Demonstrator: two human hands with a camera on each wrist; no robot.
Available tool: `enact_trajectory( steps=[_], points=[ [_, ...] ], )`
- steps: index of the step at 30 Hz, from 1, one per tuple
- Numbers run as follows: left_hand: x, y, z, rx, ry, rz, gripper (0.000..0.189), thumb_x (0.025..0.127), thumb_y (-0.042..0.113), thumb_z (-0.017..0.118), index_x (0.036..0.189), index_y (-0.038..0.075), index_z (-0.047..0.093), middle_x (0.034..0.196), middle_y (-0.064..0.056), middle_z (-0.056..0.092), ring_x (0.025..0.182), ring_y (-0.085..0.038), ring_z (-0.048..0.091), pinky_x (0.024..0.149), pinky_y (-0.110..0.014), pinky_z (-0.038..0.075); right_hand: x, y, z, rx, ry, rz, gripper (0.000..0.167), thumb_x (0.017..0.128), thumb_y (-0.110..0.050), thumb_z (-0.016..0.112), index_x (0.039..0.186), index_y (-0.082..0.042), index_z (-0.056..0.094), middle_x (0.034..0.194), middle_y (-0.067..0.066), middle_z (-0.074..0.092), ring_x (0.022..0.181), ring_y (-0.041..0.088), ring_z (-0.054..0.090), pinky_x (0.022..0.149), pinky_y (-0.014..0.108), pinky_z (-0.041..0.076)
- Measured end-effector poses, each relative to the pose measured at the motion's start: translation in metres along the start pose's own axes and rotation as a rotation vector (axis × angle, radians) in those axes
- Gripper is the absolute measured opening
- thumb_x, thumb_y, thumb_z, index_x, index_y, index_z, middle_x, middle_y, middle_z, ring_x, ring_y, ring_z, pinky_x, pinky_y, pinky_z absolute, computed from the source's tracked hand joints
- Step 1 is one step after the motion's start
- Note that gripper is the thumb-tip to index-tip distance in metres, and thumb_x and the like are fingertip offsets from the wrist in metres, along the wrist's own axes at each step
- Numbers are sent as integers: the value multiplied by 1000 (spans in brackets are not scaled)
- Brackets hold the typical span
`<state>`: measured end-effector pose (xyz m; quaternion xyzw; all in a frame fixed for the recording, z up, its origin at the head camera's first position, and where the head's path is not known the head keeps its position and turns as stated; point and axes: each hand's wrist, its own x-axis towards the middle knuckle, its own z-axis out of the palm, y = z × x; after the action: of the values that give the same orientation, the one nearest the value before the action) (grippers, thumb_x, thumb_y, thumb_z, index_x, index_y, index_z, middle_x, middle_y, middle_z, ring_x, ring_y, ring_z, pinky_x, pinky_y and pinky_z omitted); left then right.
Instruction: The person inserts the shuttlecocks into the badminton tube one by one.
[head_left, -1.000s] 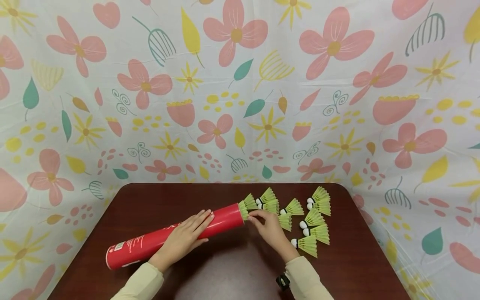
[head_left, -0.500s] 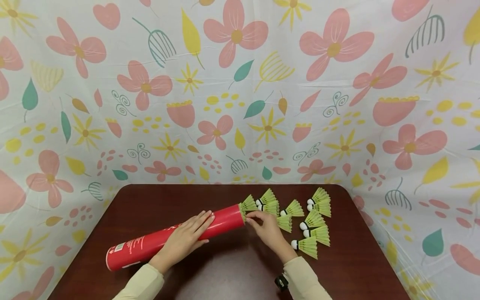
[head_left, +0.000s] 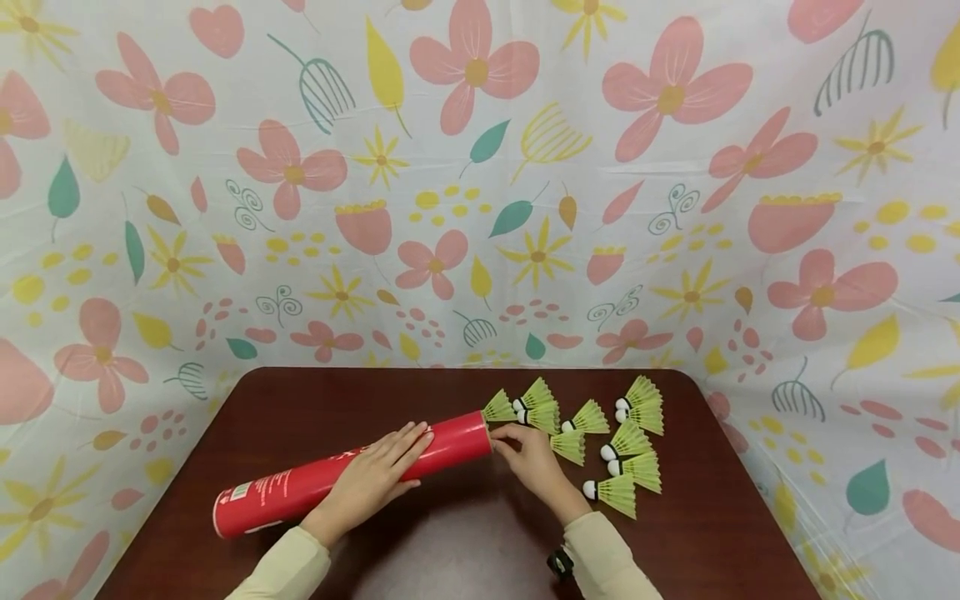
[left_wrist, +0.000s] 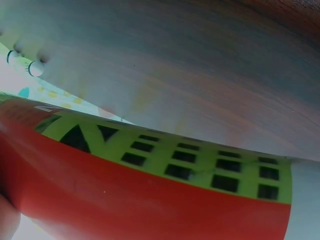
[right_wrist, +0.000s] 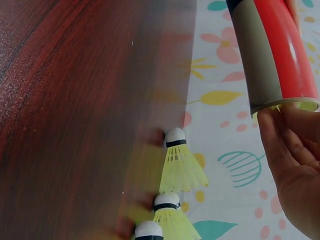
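A long red shuttlecock tube (head_left: pixel 307 482) lies slantwise over the table, its mouth towards the right. My left hand (head_left: pixel 373 477) holds it from above, fingers across the top and thumb along the near side. At the mouth, my right hand (head_left: pixel 531 460) pinches the rim of a yellow-green shuttlecock (right_wrist: pixel 286 106), most of which is hidden inside the tube. Close behind the mouth shows the skirt of another shuttlecock (head_left: pixel 498 406). The left wrist view shows the tube's red side with a green-and-black band (left_wrist: pixel 200 167).
Several yellow-green shuttlecocks with white heads lie to the right of the tube, among them a near one (head_left: pixel 613 493) and a far pair (head_left: pixel 641 403). The dark brown table (head_left: pixel 360 392) ends at a flower-printed cloth (head_left: pixel 450 275) behind.
The shuttlecock at the mouth has gone deeper into the tube, and my right fingertips have followed it slightly leftward to the rim. My left hand stays in place on the tube.
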<state>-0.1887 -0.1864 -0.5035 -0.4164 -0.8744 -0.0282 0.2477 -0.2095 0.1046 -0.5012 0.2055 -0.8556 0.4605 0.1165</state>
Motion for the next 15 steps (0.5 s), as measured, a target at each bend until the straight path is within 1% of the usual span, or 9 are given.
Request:
enact_trajectory(
  steps=[3, 7, 9, 12, 15],
  points=[
    [1, 1, 1, -3, 18, 16, 90, 73, 34, 84, 147, 8, 39, 149, -12, 41, 134, -27, 42, 103, -40, 44, 0, 2, 0, -8, -13, -29, 13, 81, 0, 73, 90, -10, 75, 90, 1, 72, 82, 16, 67, 68, 25, 55],
    [2, 3, 3, -4, 24, 30, 90, 73, 34, 84, 147, 8, 39, 149, -12, 41, 134, -28, 43, 101, -40, 45, 2, 6, 1, -13, -20, -103, 15, 79, 6, 73, 84, -9, 75, 86, 1, 71, 79, 15, 65, 66, 25, 54],
    [2, 3, 4, -5, 20, 28, 90, 74, 35, 83, 147, 8, 39, 149, -12, 41, 134, -27, 42, 102, -40, 44, 2, 7, 1, -6, -21, -123, 15, 78, 6, 73, 83, -8, 75, 86, 0, 70, 78, 14, 65, 66, 25, 54],
    [2, 2, 3, 0, 14, 16, 89, 74, 35, 83, 147, 9, 39, 149, -11, 40, 135, -27, 41, 103, -40, 43, 2, 8, 0, 6, -17, -112, 12, 79, 2, 74, 84, -8, 76, 86, 0, 70, 79, 14, 65, 65, 24, 54],
    [2, 2, 1, 1, 6, 6, 89, 75, 35, 82, 147, 9, 39, 150, -10, 39, 135, -27, 41, 103, -40, 43, 2, 10, -3, 20, -3, -74, 10, 79, -3, 75, 87, -10, 77, 86, -2, 71, 79, 13, 65, 66, 24, 54]
  ],
)
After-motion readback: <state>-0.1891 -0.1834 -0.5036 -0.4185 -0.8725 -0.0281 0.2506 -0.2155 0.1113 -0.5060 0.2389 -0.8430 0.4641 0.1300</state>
